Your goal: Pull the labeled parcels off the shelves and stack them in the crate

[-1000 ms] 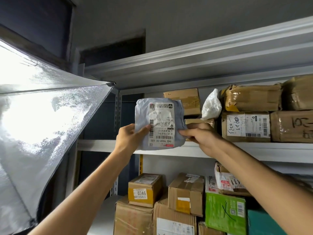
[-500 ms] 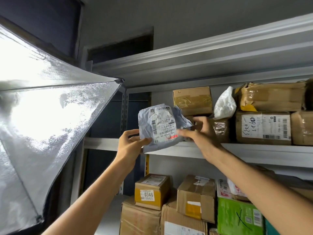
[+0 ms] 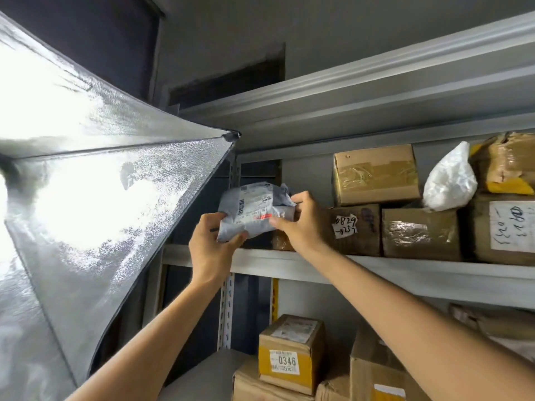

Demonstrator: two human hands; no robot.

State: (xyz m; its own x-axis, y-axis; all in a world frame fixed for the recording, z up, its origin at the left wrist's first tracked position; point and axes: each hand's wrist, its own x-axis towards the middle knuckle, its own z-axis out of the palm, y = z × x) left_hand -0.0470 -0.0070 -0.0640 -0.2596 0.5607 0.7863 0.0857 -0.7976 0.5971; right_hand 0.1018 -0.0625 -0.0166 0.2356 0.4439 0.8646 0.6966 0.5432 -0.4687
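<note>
Head view, the only one.

- Change: a second ago the grey parcel point(image 3: 254, 211) stood upright with its label square to the camera. Now it is tipped back, so the label faces up and reads foreshortened, and the bag looks squeezed shorter.
- Left hand point(image 3: 209, 246) clamps the parcel's lower left corner, thumb under the bottom edge.
- Right hand point(image 3: 301, 222) pinches the right end, fingers curled over the top fold. Both hands held it a second ago too, but the grip sits lower and tighter now.
- Parcel position: in the air at the left end of the upper shelf point(image 3: 405, 274), just above its front lip. I can't tell whether it touches the board.
- My read: label check done, parcel turned for carrying. Pick is basically complete, the drop is still open. No crate in frame, so the route down is unknown.
- Shelf: grey metal rack, packed to the right of the hands. Taped box point(image 3: 376, 175) sits on a box with a handwritten note point(image 3: 354, 227), with a white bag point(image 3: 450, 180) beside them.
- Lower level: more cartons, one yellow-taped box marked 0346 point(image 3: 289, 355).
- Room: large silver lamp reflector point(image 3: 101, 198) close on the left, very bright, with its tip near the rack post. Tight swing space that side. Grey wall and ceiling above.
</note>
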